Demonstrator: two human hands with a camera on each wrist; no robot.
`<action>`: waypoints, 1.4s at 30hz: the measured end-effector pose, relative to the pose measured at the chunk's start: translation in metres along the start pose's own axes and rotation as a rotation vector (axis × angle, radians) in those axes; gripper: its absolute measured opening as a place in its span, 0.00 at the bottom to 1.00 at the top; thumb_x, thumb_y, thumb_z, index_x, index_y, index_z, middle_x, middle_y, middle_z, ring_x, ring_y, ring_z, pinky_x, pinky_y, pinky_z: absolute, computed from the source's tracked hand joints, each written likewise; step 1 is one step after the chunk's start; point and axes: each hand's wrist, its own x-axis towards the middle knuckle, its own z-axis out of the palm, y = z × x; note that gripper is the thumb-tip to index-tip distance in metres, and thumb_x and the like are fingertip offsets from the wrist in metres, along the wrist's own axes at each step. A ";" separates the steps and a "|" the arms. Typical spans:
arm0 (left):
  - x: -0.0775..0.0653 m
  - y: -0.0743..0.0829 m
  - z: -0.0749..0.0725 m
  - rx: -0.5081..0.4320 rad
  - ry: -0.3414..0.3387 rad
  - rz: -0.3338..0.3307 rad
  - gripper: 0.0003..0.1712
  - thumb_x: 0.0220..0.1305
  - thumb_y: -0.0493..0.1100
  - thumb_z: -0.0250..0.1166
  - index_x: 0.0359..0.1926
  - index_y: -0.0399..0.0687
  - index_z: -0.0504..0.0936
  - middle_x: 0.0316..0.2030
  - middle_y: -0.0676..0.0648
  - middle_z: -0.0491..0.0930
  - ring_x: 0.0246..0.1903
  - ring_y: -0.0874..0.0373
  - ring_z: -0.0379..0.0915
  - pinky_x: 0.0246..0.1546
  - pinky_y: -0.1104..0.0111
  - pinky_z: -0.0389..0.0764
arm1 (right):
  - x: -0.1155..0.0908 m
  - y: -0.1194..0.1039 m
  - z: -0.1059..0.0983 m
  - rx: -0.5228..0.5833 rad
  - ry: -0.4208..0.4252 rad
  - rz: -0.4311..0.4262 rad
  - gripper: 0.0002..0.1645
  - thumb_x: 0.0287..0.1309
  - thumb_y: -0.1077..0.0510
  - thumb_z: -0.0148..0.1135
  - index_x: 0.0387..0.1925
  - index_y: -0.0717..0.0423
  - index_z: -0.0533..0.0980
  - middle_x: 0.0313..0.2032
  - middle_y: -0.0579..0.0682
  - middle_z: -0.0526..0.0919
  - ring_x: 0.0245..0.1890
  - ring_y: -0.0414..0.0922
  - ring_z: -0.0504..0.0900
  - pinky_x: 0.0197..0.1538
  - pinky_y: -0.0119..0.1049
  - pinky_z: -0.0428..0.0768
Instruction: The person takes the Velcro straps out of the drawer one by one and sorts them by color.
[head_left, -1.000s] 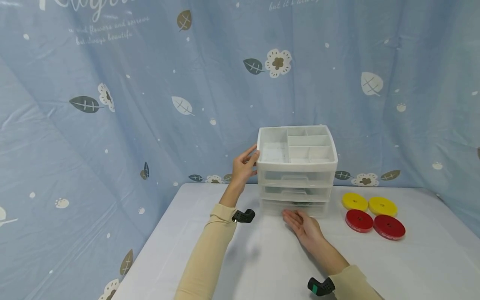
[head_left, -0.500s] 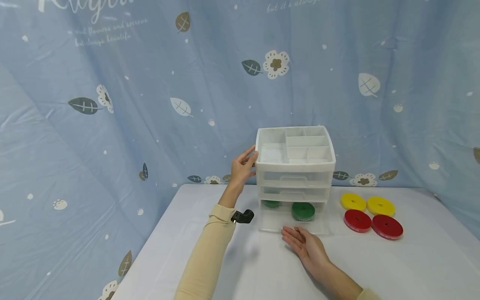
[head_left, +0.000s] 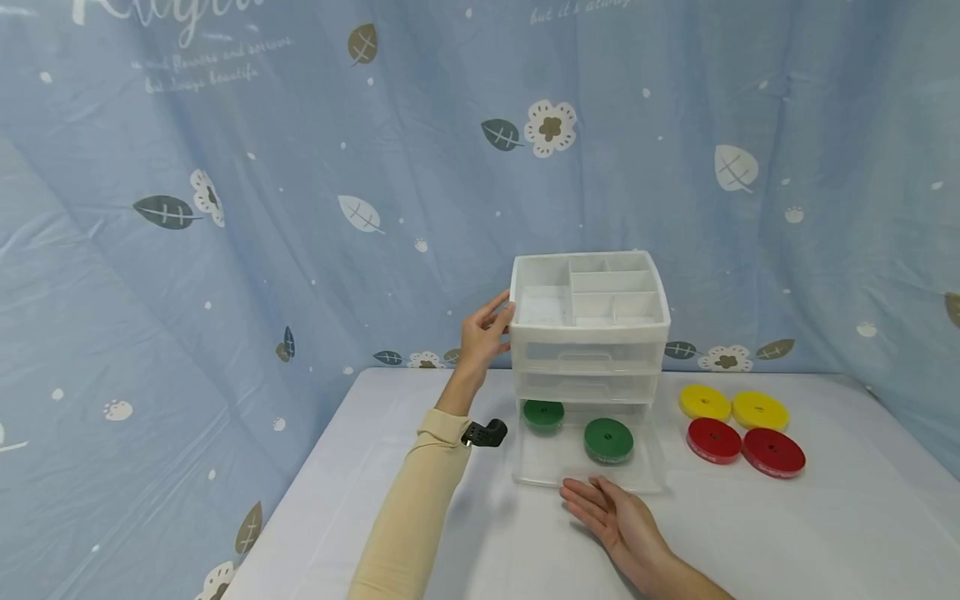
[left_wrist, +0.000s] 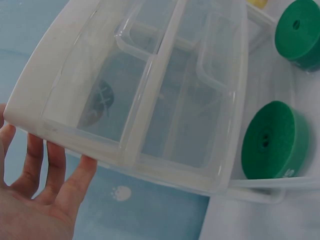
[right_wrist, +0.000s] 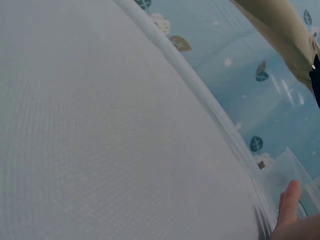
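Observation:
A white organizer with clear drawers stands at the back of the table. Its bottom drawer is pulled out toward me. Inside lie two green ribbon rolls, one at the back left and one nearer the right. My left hand rests on the organizer's upper left side; in the left wrist view its spread fingers touch the frame's edge. At the drawer's front edge is my right hand, palm turned up, thumb at the rim and fingers against the front. The fingertips' exact contact is partly hidden.
Right of the organizer, two yellow rolls lie behind two red rolls on the white tabletop. The organizer's top tray has several compartments. A blue patterned curtain hangs behind and to the left.
My right hand has moved toward me, and the bottom drawer has slid out with it. The green rolls have come into view. My left hand stays at the organizer's side.

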 end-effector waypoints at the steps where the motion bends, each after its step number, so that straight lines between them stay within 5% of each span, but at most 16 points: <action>1: 0.000 0.000 0.000 0.001 0.001 -0.003 0.23 0.67 0.61 0.61 0.62 0.77 0.75 0.53 0.44 0.80 0.44 0.57 0.81 0.46 0.61 0.87 | 0.000 0.000 0.000 -0.001 -0.002 -0.002 0.28 0.79 0.51 0.32 0.69 0.65 0.50 0.59 0.64 0.79 0.55 0.51 0.83 0.65 0.45 0.77; 17: 0.000 -0.001 -0.001 -0.002 -0.014 0.003 0.24 0.66 0.62 0.61 0.63 0.77 0.74 0.56 0.43 0.79 0.45 0.56 0.81 0.47 0.61 0.87 | -0.002 -0.002 -0.002 -0.029 -0.026 0.012 0.25 0.79 0.51 0.37 0.65 0.65 0.54 0.54 0.62 0.82 0.55 0.51 0.84 0.64 0.46 0.78; 24: 0.000 -0.001 -0.001 -0.006 -0.012 0.003 0.23 0.66 0.62 0.62 0.61 0.79 0.75 0.54 0.43 0.79 0.44 0.56 0.81 0.47 0.60 0.87 | -0.005 -0.005 -0.004 -0.145 -0.145 0.058 0.38 0.77 0.48 0.43 0.73 0.70 0.47 0.59 0.62 0.79 0.56 0.50 0.83 0.63 0.43 0.78; 30: 0.001 -0.002 -0.001 -0.001 -0.010 0.007 0.25 0.65 0.63 0.62 0.63 0.78 0.74 0.54 0.44 0.80 0.44 0.56 0.81 0.47 0.60 0.87 | -0.004 -0.014 -0.001 -0.338 -0.190 0.001 0.37 0.72 0.45 0.52 0.68 0.70 0.61 0.56 0.58 0.82 0.53 0.45 0.85 0.59 0.41 0.82; 42: 0.001 -0.003 -0.001 -0.003 -0.010 0.000 0.25 0.65 0.64 0.61 0.63 0.78 0.74 0.53 0.46 0.80 0.45 0.56 0.81 0.48 0.60 0.87 | -0.003 -0.066 0.003 -0.972 -0.354 -0.402 0.20 0.70 0.52 0.58 0.49 0.67 0.77 0.46 0.67 0.83 0.42 0.51 0.87 0.43 0.35 0.88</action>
